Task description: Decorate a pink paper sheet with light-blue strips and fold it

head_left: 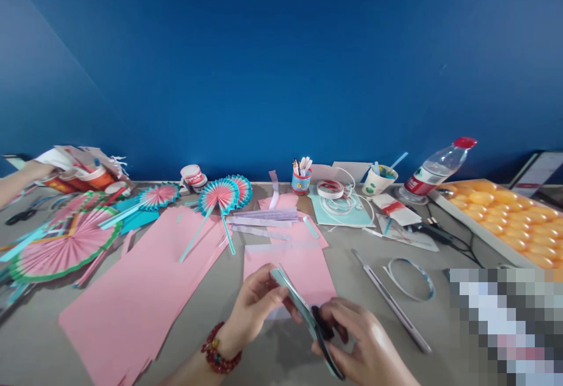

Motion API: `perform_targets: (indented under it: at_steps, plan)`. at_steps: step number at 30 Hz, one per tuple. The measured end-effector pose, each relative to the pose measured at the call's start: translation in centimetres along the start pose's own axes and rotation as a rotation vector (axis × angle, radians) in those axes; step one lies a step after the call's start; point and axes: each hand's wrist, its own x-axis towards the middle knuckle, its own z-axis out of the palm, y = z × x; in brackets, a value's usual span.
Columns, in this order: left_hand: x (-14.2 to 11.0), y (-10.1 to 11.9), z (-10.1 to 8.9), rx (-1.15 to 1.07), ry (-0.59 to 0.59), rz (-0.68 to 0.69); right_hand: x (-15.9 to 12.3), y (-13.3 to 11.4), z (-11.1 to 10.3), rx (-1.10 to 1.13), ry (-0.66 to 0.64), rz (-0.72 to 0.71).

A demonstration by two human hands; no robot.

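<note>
My left hand (257,298), with a red bead bracelet (220,351) at the wrist, pinches a narrow pale blue-green paper strip (278,276). Scissors (326,352) with black handles are in my right hand (363,339), its fingers through the loops. The blades lie along the strip, close to my left fingertips; whether they are cutting into it I cannot tell. Beneath both hands lies a pink paper sheet (319,266) with lilac along its edge. Lilac paper strips (264,217) are piled just beyond it.
Larger pink sheets (149,292) lie left, near pleated paper fans (217,197). A utility knife (393,301) and a tape ring (411,280) are on the right. Behind stand a pen cup (301,183), a paper cup (379,179) and a bottle (435,169). Another person's arm (24,179) reaches in from the left.
</note>
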Motion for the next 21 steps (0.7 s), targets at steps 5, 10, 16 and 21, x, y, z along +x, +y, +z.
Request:
perform_targets:
  at_steps: [5,10,16,21]
  plan:
    - [0.05,0.15,0.02,-0.012,-0.013,-0.009,0.20,-0.13,-0.04,0.008,-0.001,-0.007]
    - [0.03,0.01,0.03,-0.035,-0.021,0.009,0.34,-0.22,-0.19,0.006,0.017,-0.021]
    - [-0.05,-0.23,-0.04,-0.047,-0.026,0.015,0.31,-0.26,-0.21,0.037,0.024,-0.001]
    - [-0.02,-0.59,-0.30,-0.043,-0.050,0.027,0.31,-0.36,-0.19,0.065,0.032,-0.001]
